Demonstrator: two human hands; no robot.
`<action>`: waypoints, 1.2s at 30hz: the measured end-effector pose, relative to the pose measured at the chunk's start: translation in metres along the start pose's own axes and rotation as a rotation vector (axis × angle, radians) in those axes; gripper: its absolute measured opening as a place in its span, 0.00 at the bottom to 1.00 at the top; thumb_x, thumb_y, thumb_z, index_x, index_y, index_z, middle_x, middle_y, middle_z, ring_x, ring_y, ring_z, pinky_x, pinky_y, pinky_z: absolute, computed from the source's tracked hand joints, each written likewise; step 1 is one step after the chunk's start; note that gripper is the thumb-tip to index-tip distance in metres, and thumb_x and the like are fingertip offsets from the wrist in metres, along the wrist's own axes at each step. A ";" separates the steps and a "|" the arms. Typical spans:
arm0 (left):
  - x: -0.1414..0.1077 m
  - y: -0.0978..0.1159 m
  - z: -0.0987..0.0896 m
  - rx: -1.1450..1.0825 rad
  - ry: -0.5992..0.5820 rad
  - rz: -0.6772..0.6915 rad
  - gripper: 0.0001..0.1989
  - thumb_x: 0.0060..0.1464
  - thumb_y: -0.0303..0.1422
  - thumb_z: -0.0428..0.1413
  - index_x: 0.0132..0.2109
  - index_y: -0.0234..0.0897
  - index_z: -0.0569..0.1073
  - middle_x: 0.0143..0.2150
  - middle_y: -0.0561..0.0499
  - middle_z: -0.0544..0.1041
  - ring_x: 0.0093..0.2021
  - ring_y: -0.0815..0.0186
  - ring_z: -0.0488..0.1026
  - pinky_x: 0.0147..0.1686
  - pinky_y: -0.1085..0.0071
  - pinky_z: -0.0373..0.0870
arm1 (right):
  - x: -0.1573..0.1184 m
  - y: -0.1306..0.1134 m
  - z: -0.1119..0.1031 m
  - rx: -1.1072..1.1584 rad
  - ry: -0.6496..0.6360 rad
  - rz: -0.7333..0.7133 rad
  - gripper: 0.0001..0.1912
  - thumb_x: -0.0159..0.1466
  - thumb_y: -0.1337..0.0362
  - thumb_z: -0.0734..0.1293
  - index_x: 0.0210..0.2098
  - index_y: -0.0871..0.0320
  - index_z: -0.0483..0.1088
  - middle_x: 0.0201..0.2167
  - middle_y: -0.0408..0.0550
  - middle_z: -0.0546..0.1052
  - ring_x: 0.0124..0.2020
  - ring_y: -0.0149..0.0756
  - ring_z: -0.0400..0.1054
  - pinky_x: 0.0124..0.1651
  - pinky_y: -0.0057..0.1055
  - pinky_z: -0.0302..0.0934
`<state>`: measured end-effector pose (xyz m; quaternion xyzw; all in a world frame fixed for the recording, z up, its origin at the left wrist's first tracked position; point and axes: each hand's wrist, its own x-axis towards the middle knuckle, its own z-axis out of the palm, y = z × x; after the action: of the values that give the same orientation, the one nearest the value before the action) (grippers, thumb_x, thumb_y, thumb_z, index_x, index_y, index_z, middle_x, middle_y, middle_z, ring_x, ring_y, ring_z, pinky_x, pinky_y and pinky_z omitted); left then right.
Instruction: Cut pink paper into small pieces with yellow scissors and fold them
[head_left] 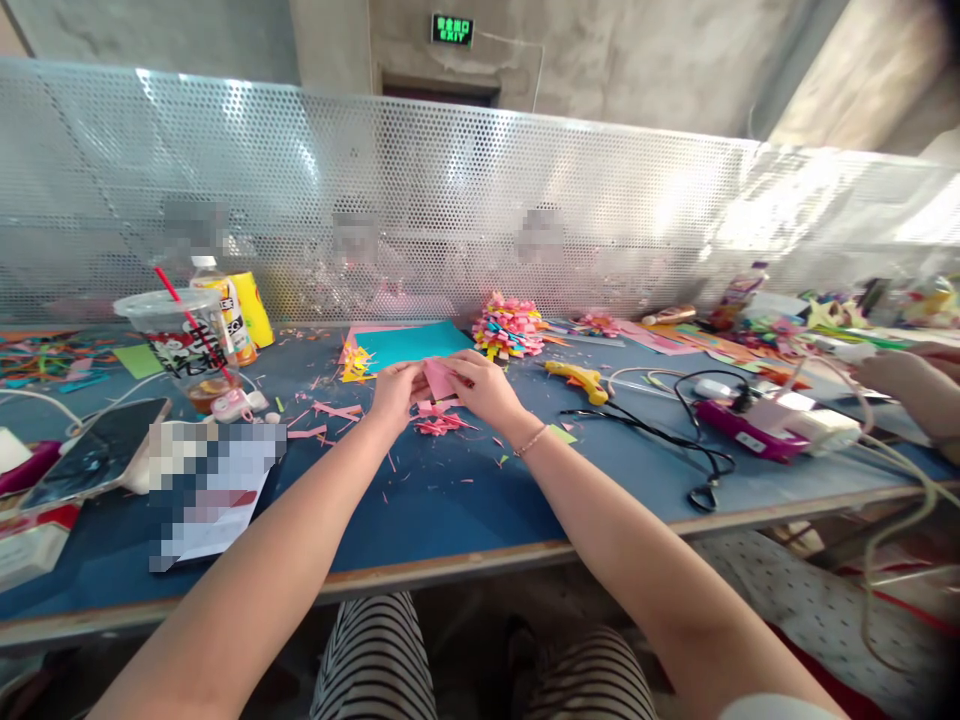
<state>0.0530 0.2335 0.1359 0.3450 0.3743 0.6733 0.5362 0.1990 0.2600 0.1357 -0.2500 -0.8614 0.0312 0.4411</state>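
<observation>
Between my two hands is a small piece of pink paper. My left hand pinches its left side, and my right hand grips its right side. Just under the hands lies a little heap of pink paper strips on the blue tabletop. Behind them is a teal sheet of paper with a small yellow paper bundle at its left corner. A pile of folded paper pieces, pink, yellow and blue, stands to the right of the sheet.
Yellow-handled scissors and black cables lie right of my hands, near a purple power strip. At left stand a plastic cup with a red straw and a phone. Another person's hand is at far right.
</observation>
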 end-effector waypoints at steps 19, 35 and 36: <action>0.002 -0.003 -0.001 0.092 -0.018 0.096 0.10 0.33 0.32 0.62 0.26 0.32 0.72 0.20 0.52 0.73 0.21 0.68 0.70 0.26 0.70 0.68 | 0.002 0.010 0.012 0.077 0.091 0.323 0.09 0.56 0.65 0.60 0.26 0.62 0.70 0.20 0.43 0.68 0.24 0.30 0.61 0.28 0.26 0.55; 0.006 -0.001 -0.006 -0.067 -0.028 0.016 0.05 0.37 0.30 0.59 0.25 0.33 0.71 0.23 0.51 0.74 0.25 0.71 0.71 0.30 0.73 0.68 | -0.001 0.011 0.010 -0.044 -0.056 -0.114 0.22 0.58 0.74 0.57 0.47 0.54 0.72 0.47 0.49 0.73 0.48 0.36 0.67 0.52 0.35 0.62; 0.005 0.000 -0.005 -0.069 -0.029 0.017 0.06 0.37 0.31 0.60 0.25 0.33 0.71 0.23 0.51 0.74 0.24 0.71 0.71 0.30 0.72 0.68 | -0.001 0.011 0.010 -0.063 -0.063 -0.121 0.22 0.58 0.74 0.57 0.48 0.55 0.71 0.47 0.51 0.73 0.48 0.36 0.66 0.52 0.35 0.62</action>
<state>0.0474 0.2379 0.1335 0.3390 0.3400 0.6853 0.5475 0.1962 0.2708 0.1254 -0.2103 -0.8889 -0.0145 0.4066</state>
